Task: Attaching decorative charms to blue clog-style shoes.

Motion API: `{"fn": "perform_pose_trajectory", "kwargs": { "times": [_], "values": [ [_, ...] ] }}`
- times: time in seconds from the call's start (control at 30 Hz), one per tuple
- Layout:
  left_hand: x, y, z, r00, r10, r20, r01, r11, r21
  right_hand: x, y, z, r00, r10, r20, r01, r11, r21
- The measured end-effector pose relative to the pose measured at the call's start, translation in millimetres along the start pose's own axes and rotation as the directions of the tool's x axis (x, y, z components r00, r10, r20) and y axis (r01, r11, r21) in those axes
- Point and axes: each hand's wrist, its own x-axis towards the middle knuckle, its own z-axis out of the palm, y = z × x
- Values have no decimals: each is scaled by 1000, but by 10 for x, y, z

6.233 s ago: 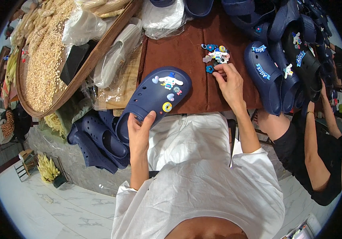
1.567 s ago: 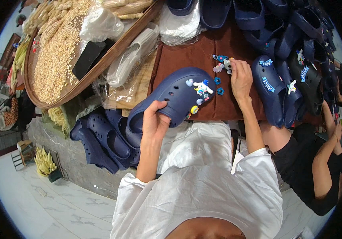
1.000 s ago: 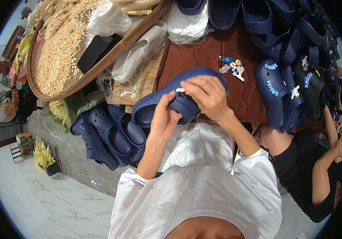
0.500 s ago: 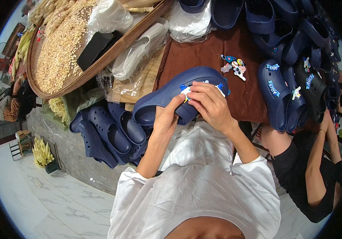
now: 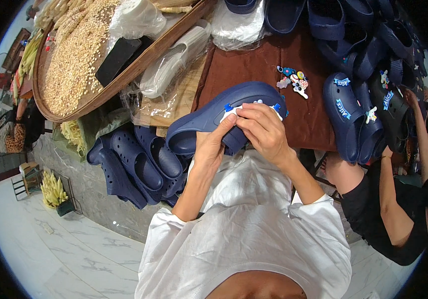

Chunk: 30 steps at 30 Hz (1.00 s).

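Gripping the navy foam clog (image 5: 214, 117), left hand (image 5: 209, 149) steadies while right hand (image 5: 263, 130) pinches a small white charm (image 5: 234, 111); excess pressure risks dropping it.

Small shop or market stall: navy clogs (image 5: 139, 164) piled centre and upper right, grain tray (image 5: 82, 60) upper left
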Motion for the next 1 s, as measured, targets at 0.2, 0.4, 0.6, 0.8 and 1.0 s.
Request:
{"fn": "perform_pose_trajectory", "kwargs": {
  "times": [0.2,0.4,0.6,0.8,1.0],
  "values": [
    [-6,7,4,997,-66,-26,63,993,-102,-140,6,35,997,-8,-72,6,999,-33],
    [0,8,40,998,-21,-62,16,996,-85,-313,-60,10,992,68,-103,-74,995,-60],
    [-10,-84,85,993,114,-20,-113,993,21,-261,-81,54,988,129,-88,-139,983,-121],
    [20,-29,53,1000,-1,-1,1,999,-44,-199,-101,52,987,142,-70,-150,980,-132],
    [19,72,91,992,-120,-27,114,979,-167,37,-119,-61,957,284,-60,-290,946,-148]
  ]
}}
